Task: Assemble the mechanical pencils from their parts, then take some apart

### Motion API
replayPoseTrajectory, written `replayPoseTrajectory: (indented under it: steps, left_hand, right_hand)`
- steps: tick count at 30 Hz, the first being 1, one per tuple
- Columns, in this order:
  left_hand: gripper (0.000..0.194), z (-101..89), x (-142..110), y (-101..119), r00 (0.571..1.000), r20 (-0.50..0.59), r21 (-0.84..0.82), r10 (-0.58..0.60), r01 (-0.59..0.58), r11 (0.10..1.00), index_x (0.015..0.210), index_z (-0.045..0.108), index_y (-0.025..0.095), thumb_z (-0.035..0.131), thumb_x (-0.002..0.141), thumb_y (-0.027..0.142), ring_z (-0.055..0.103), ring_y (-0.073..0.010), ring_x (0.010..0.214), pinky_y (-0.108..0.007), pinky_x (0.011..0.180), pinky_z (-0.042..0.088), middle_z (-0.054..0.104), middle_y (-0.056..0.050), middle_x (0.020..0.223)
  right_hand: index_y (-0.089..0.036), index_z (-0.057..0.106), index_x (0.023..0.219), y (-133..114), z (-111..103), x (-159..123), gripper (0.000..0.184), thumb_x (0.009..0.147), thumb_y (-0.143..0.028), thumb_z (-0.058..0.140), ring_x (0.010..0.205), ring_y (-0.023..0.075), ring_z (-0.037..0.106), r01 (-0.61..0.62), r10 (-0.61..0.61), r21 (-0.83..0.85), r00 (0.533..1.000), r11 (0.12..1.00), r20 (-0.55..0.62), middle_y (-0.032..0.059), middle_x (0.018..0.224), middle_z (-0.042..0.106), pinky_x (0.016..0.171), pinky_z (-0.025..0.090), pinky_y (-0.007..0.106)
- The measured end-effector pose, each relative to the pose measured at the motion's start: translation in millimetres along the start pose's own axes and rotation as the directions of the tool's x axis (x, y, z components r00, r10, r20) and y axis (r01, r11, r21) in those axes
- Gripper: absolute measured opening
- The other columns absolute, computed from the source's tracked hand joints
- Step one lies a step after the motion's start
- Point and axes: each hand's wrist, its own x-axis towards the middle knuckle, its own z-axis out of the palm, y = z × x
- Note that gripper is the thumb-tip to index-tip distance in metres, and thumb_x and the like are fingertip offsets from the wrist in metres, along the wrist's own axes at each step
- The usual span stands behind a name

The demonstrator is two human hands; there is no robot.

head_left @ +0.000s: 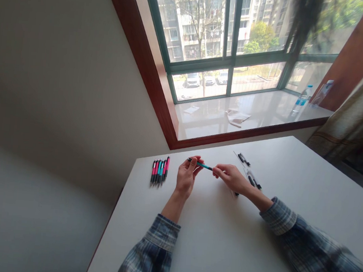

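A teal pen (203, 165) with black ends is held between my two hands above the white table (220, 236). My left hand (188, 174) grips its black top end between thumb and fingers. At the other end, the fingers of my right hand (231, 177) pinch the dark tip, which they partly hide. To the left of my left hand lies a row of several pink and teal pens (159, 172) with black grips, side by side. Beyond my right hand lie loose pen parts (254, 179), clear barrels and black pieces; my right hand and forearm cover some of them.
Behind the table is a window sill (208, 117) with a crumpled cloth (237, 117), a white paper (191, 110) and two clear plastic bottles (302, 98). A curtain (352, 108) hangs at the right. The wall (76, 101) runs along the left side.
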Motion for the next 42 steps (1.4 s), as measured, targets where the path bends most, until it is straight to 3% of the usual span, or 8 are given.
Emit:
replayPoseTrajectory:
  steps: [4, 8, 15, 21, 26, 34, 37, 42]
  left_hand:
    - [0.047, 8.5, -5, 9, 0.988, 0.123, -0.014, -0.094, 0.097, 0.995, 0.090, 0.063, 0.022, 0.052, 0.093, 0.068, 0.065, -0.0193, 0.083, -0.046, 0.095, 0.053, 0.063, -0.002, 0.081]
    - [0.056, 13.3, -6, 15, 0.988, 0.124, 0.095, -0.089, 0.077, 0.992, 0.069, 0.045, 0.023, 0.037, 0.094, 0.073, 0.054, -0.0188, 0.069, -0.047, 0.087, 0.053, 0.047, -0.001, 0.067]
    - [0.049, 10.4, -3, 14, 0.986, 0.148, 0.123, -0.082, 0.064, 0.990, 0.065, 0.038, 0.024, 0.039, 0.096, 0.063, 0.047, -0.0186, 0.065, -0.045, 0.079, 0.052, 0.040, 0.000, 0.061]
    - [0.052, 9.4, -2, 10, 0.985, 0.135, 0.000, -0.105, 0.106, 0.994, 0.095, 0.062, 0.022, 0.046, 0.092, 0.072, 0.062, -0.0182, 0.081, -0.042, 0.089, 0.053, 0.062, -0.004, 0.087]
    - [0.045, 4.2, 1, -8, 0.998, 0.034, 0.255, -0.053, 0.043, 0.966, 0.104, 0.065, 0.018, 0.080, 0.078, 0.052, 0.066, -0.0166, 0.083, -0.038, 0.090, 0.053, 0.070, -0.005, 0.093]
    - [0.031, 3.9, 2, -10, 0.995, 0.056, 0.520, 0.078, -0.096, 0.849, 0.095, 0.071, 0.018, 0.078, 0.079, 0.043, 0.070, -0.0207, 0.077, -0.034, 0.076, 0.054, 0.075, -0.007, 0.087]
    - [0.030, -10.4, 7, 4, 0.982, 0.009, 0.729, 0.190, -0.137, 0.671, 0.107, 0.071, 0.023, 0.075, 0.081, 0.037, 0.071, -0.0223, 0.077, -0.033, 0.074, 0.052, 0.076, -0.005, 0.088]
    - [0.048, -49.6, 14, 34, 0.950, -0.030, 0.992, 0.310, -0.010, 0.127, 0.132, 0.058, 0.031, 0.066, 0.085, 0.022, 0.069, -0.0230, 0.075, -0.032, 0.074, 0.046, 0.077, -0.001, 0.083]
  right_hand:
    - [-0.023, 0.075, 0.087, -12, 1, -5, 0.026, 0.096, -0.044, 0.062, 0.082, 0.0215, 0.067, 0.107, -0.107, -0.057, 0.994, 0.993, 0.001, 0.0038, 0.088, 0.077, 0.076, 0.048, 0.032]
    - [-0.025, 0.076, 0.087, -18, -2, -6, 0.019, 0.093, -0.041, 0.069, 0.087, 0.0241, 0.067, 0.178, -0.181, -0.122, 0.984, 0.976, -0.008, 0.0052, 0.089, 0.078, 0.083, 0.049, 0.037]
    - [-0.024, 0.074, 0.080, -16, -1, -7, 0.018, 0.092, -0.037, 0.071, 0.083, 0.0229, 0.066, 0.216, -0.217, -0.171, 0.976, 0.961, 0.011, 0.0049, 0.084, 0.076, 0.078, 0.049, 0.036]
    - [-0.022, 0.071, 0.081, -16, -1, -7, 0.017, 0.092, -0.035, 0.072, 0.075, 0.0193, 0.065, 0.179, -0.197, -0.199, 0.978, 0.963, -0.071, 0.0028, 0.079, 0.074, 0.072, 0.048, 0.033]
    - [-0.021, 0.066, 0.075, -16, -3, -6, 0.022, 0.091, -0.036, 0.070, 0.068, 0.0178, 0.062, 0.132, -0.177, -0.254, 0.970, 0.958, -0.166, 0.0029, 0.074, 0.070, 0.066, 0.046, 0.031]
    - [-0.022, 0.069, 0.081, -6, -1, -6, 0.020, 0.090, -0.040, 0.073, 0.074, 0.0200, 0.063, 0.122, -0.163, -0.307, 0.980, 0.944, -0.114, 0.0035, 0.080, 0.071, 0.069, 0.045, 0.033]
    - [-0.023, 0.072, 0.086, 0, -7, -5, 0.015, 0.093, -0.037, 0.070, 0.081, 0.0217, 0.064, 0.132, -0.183, -0.322, 0.974, 0.937, -0.134, 0.0047, 0.085, 0.072, 0.075, 0.046, 0.035]
    - [-0.022, 0.072, 0.086, 9, -21, 0, 0.017, 0.096, -0.033, 0.063, 0.082, 0.0223, 0.064, 0.086, -0.166, -0.313, 0.957, 0.946, -0.237, 0.0062, 0.088, 0.072, 0.074, 0.048, 0.036]
